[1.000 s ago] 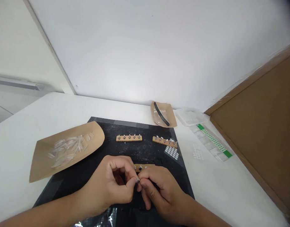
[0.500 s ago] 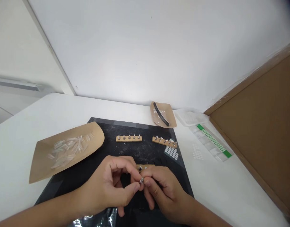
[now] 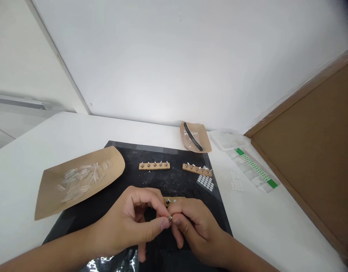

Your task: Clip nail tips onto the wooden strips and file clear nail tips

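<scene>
Over the black mat (image 3: 128,181), my left hand (image 3: 140,219) and my right hand (image 3: 195,228) meet fingertip to fingertip. Both pinch one tiny metallic piece (image 3: 170,218), mostly covered by the fingers. Just behind the hands lies a cardboard strip (image 3: 178,199) with a metal stud, partly hidden by them. Farther back, a second cardboard strip (image 3: 154,166) carries several studs with small white pieces on top. A third such strip (image 3: 197,170) lies to its right, beside a sheet of white oval stickers (image 3: 205,183).
A cardboard tray (image 3: 53,181) of clear plastic tips stands at the left. At the back, a smaller tray (image 3: 206,139) holds a black curved file (image 3: 192,136). On the right are a clear case with a green label (image 3: 256,168) and a large cardboard panel (image 3: 310,151).
My left thumb has moved slightly right and closed in on the tiny piece, which shows less now. My left lower fingers have shifted a little down and left.
</scene>
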